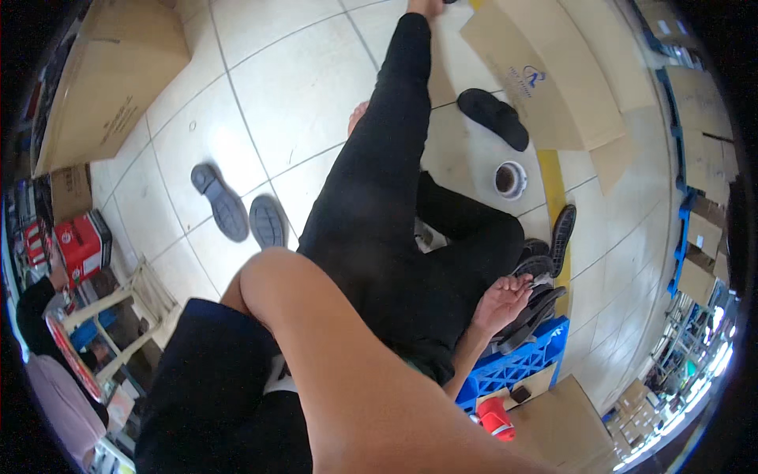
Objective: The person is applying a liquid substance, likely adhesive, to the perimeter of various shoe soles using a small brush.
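My right hand [504,304] is beside my bent knee, palm partly up. Its fingers are curled and the fingertips pinched together; whatever may be between them is too small to make out. Just beyond the fingertips lies a pile of dark shoe soles [534,265], with more dark shoe parts [533,320] on a blue plastic crate [513,367]. One dark sole [563,237] lies farther right on the yellow floor line. My bare left arm [332,340] bends at the elbow across the foreground, and its hand is outside the picture.
Two grey soles [229,209] lie on the tiled floor at left. A black slipper [493,118] and a white dish with brown contents [509,180] are ahead. Cardboard boxes [118,79] stand on both sides. Another person [63,387] is at far left.
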`<state>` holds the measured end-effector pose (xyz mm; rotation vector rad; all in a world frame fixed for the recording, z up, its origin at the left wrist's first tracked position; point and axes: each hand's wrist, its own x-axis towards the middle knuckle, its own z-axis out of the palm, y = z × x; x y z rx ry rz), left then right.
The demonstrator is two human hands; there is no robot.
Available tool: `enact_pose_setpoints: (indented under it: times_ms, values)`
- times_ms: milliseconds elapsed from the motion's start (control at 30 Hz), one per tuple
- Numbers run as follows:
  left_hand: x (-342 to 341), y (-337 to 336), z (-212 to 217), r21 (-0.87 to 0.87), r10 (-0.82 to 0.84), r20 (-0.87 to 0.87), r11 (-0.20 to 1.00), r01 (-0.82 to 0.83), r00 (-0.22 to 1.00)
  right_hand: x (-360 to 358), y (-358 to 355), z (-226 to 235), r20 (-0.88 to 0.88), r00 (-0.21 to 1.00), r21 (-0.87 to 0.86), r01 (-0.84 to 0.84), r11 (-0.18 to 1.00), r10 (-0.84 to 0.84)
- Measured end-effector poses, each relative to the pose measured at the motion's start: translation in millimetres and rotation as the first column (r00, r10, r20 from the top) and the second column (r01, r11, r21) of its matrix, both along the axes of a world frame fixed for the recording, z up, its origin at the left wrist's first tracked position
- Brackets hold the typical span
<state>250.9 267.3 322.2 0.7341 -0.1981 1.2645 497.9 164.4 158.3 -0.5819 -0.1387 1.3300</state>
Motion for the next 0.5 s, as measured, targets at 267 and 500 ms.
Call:
enact_pose_setpoints:
  times_ms: [267, 500]
  values:
    - [29, 30, -54, -0.299, -0.07, 0.15, 0.948, 0.112, 0.986, 17, 1, 23, -0.116, 0.993, 0.019, 0.018, 1.0, -0.015]
    - [-25, 132, -134, -0.43, 0.139, 0.166, 0.901, -0.055, 0.976, -28, 13, -6, -0.107, 0.991, -0.111, 0.062, 0.992, -0.074]
